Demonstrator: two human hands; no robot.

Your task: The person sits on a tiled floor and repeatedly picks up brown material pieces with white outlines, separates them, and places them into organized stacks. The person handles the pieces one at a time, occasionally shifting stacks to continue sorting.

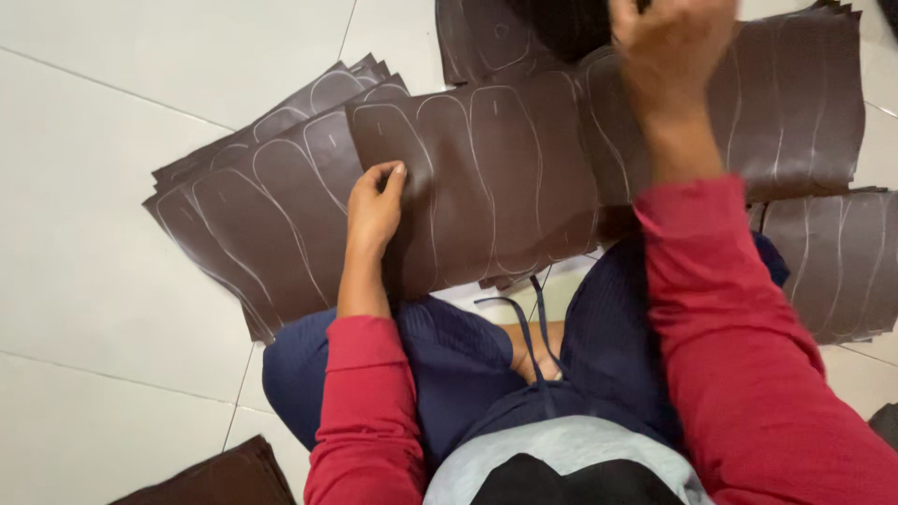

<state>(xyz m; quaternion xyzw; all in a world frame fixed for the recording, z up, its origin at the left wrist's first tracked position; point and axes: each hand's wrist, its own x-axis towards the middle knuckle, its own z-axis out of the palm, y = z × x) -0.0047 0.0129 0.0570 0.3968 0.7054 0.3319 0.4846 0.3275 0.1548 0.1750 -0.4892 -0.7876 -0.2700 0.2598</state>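
Observation:
A dark brown sheet marked with pale sole-shaped outlines lies across my lap and the floor in front of me. My left hand grips its near left edge, thumb on top. My right hand is raised over the far right of the sheets, blurred, fingers curled; whether it holds anything I cannot tell. Red sleeves cover both of my forearms.
A fanned stack of similar brown sheets lies on the white tiled floor at left. More sheets sit at the back right and right. Another brown piece shows at the bottom left. My crossed legs in blue trousers fill the near middle.

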